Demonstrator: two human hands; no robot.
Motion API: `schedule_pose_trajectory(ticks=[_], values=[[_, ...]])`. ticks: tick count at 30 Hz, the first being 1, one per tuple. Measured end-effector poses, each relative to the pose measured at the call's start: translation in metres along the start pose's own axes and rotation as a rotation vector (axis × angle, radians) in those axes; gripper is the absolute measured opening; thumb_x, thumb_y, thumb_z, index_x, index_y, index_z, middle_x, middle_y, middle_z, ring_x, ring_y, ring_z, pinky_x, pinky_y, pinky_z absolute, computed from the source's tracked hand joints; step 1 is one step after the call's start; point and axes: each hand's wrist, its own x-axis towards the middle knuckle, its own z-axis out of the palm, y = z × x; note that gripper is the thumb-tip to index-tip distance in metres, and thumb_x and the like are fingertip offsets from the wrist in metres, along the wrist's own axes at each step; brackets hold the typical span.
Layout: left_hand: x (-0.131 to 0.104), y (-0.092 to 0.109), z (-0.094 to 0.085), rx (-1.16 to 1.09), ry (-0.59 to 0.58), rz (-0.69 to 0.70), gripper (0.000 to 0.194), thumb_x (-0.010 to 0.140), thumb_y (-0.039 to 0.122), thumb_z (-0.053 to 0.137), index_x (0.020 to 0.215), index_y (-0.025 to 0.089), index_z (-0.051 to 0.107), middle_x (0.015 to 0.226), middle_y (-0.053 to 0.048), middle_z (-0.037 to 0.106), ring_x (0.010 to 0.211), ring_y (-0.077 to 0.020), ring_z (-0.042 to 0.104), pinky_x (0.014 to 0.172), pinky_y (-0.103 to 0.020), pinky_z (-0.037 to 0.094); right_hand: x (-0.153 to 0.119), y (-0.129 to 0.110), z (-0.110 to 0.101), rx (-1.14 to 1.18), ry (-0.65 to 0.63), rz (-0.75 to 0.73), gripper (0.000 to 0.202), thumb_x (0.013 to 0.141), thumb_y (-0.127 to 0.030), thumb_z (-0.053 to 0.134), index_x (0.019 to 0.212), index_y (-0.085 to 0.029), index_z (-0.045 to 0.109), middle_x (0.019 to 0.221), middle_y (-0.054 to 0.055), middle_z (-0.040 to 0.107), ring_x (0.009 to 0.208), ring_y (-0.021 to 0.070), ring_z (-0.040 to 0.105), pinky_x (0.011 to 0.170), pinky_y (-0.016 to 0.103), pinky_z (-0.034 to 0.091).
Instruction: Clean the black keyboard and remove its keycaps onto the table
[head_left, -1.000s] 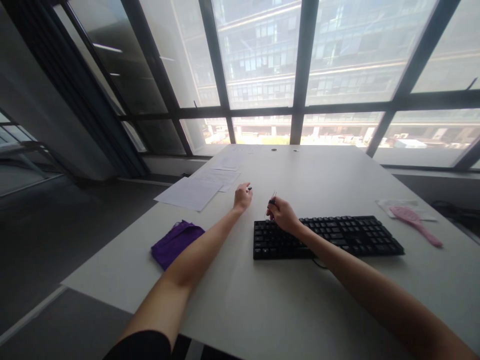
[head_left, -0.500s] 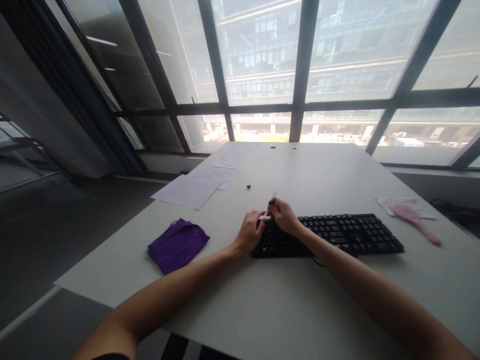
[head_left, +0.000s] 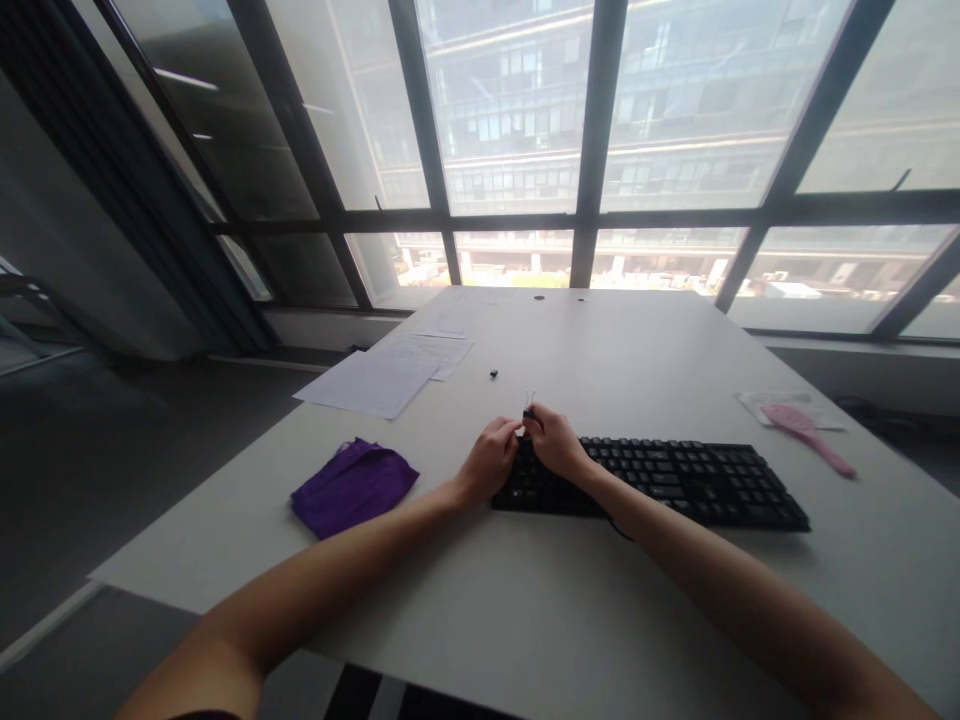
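Observation:
A black keyboard lies on the white table, turned slightly. Over its left end, my right hand is closed on a small tool with a black part and two thin wire prongs pointing up, which looks like a keycap puller. My left hand is at the keyboard's left edge, fingers curled together and fingertips meeting those of my right hand. Whatever lies between the left fingertips is hidden. A small black piece, perhaps a keycap, sits on the table beyond my hands.
A folded purple cloth pouch lies left of my left forearm. Sheets of paper spread along the table's left edge. On the right, a pink hairbrush rests partly on a clear plastic bag. Large windows stand behind the table.
My right hand has lowered slightly and come closer to the left, bringing the prongs more upright. My left fingers have curled in against the right fingertips. The keyboard has turned a little.

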Motion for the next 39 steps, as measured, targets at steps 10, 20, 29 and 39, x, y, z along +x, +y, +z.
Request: schedule_pose_trajectory(ticks=[10, 20, 29, 39], values=[[0.013, -0.006, -0.002, 0.109, -0.161, 0.015, 0.024, 0.087, 0.007, 0.044, 0.091, 0.017, 0.066, 0.091, -0.008, 0.067, 0.088, -0.0213, 0.062, 0.083, -0.034, 0.051, 0.008, -0.009, -0.018, -0.070, -0.195, -0.145, 0.017, 0.088, -0.021, 0.049, 0.074, -0.020, 0.057, 0.066, -0.002, 0.058, 0.065, 0.0141, 0.048, 0.065, 0.025, 0.036], [0.022, -0.002, -0.003, -0.018, -0.167, -0.064, 0.015, 0.089, 0.024, 0.061, 0.082, 0.020, 0.073, 0.081, -0.003, 0.068, 0.076, -0.0171, 0.064, 0.073, -0.028, 0.049, 0.004, 0.009, -0.013, 0.122, -0.048, -0.006, 0.014, 0.087, -0.023, 0.051, 0.074, -0.020, 0.057, 0.064, -0.003, 0.058, 0.062, 0.0140, 0.053, 0.062, 0.025, 0.039], [0.021, -0.003, 0.001, -0.030, -0.114, -0.096, 0.014, 0.091, 0.026, 0.063, 0.086, 0.020, 0.075, 0.084, -0.004, 0.068, 0.079, -0.0181, 0.064, 0.077, -0.030, 0.050, 0.005, 0.010, -0.015, 0.160, -0.006, 0.001, 0.016, 0.086, -0.025, 0.052, 0.072, -0.019, 0.058, 0.064, -0.001, 0.061, 0.062, 0.0148, 0.056, 0.062, 0.026, 0.042], [0.023, -0.004, 0.000, -0.183, -0.074, -0.070, 0.016, 0.087, 0.020, 0.065, 0.101, 0.022, 0.074, 0.094, -0.003, 0.071, 0.086, -0.0174, 0.067, 0.078, -0.030, 0.055, 0.006, 0.008, -0.014, 0.250, 0.100, 0.022, 0.016, 0.089, -0.031, 0.050, 0.080, -0.020, 0.058, 0.064, -0.001, 0.060, 0.060, 0.0158, 0.057, 0.058, 0.027, 0.045]])
